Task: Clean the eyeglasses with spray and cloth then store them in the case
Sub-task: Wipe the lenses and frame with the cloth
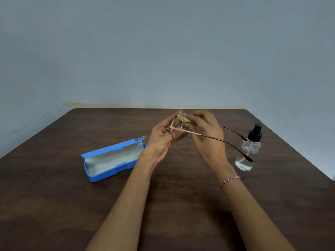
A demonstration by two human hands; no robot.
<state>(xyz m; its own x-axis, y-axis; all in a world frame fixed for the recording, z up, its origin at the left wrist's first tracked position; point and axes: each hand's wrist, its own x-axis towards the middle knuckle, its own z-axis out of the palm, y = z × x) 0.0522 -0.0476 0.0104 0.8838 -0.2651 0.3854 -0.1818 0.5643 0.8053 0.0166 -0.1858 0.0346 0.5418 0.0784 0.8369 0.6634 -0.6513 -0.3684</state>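
Through the head camera I see the eyeglasses (pixel 176 132) held up in the air above the middle of a dark wooden table (pixel 54 196), near its far edge. They have a thin, gold-coloured round rim with clear lenses. Both temple arms are unfolded and point to the right; the nearer arm is pale at the hinge with a small pink mark, then turns dark brown and curves down at its tip.

The left hand (pixel 160 136) grips the frame at its left edge, fingers curled round the rim. The right hand (pixel 208 134) pinches a folded tan cloth (pixel 183 118) against the top of the lens. The right hand hides part of the far lens and the start of the far temple arm.

To the left, an open blue case (pixel 126 164) lies on the table, its pale lining showing. To the right stands a clear spray bottle (pixel 248 151) with a black nozzle; in this view the temple tips cross in front of it. A red-and-white braided band (pixel 229 180) circles the right wrist. A plain grey-blue wall (pixel 163 51) rises behind.
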